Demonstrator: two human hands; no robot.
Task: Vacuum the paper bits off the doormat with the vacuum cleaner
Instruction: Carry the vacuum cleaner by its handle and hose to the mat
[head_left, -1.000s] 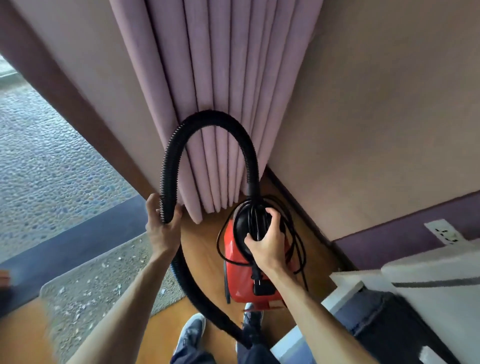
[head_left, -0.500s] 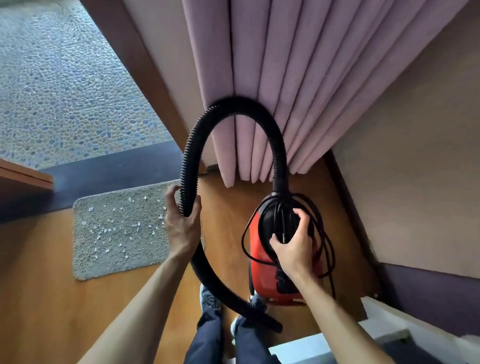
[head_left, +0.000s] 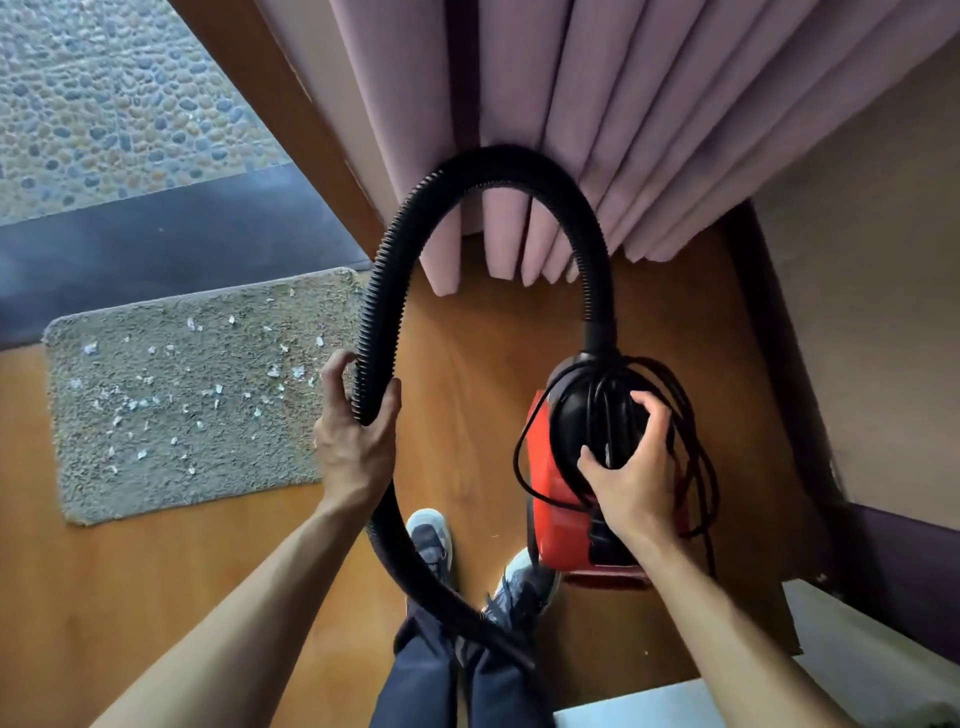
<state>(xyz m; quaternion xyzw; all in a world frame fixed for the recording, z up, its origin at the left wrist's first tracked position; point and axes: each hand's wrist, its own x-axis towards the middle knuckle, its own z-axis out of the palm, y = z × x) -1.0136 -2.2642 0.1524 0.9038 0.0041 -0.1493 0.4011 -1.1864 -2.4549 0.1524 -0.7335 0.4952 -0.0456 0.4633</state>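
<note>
Head view: doormat (head_left: 182, 457) edge beside hose (head_left: 379, 312).

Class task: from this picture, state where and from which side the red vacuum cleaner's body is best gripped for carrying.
Grip the black top of the vacuum cleaner from above, as the right hand does. It is rounded, faces upward, and the cord wraps it.
</note>
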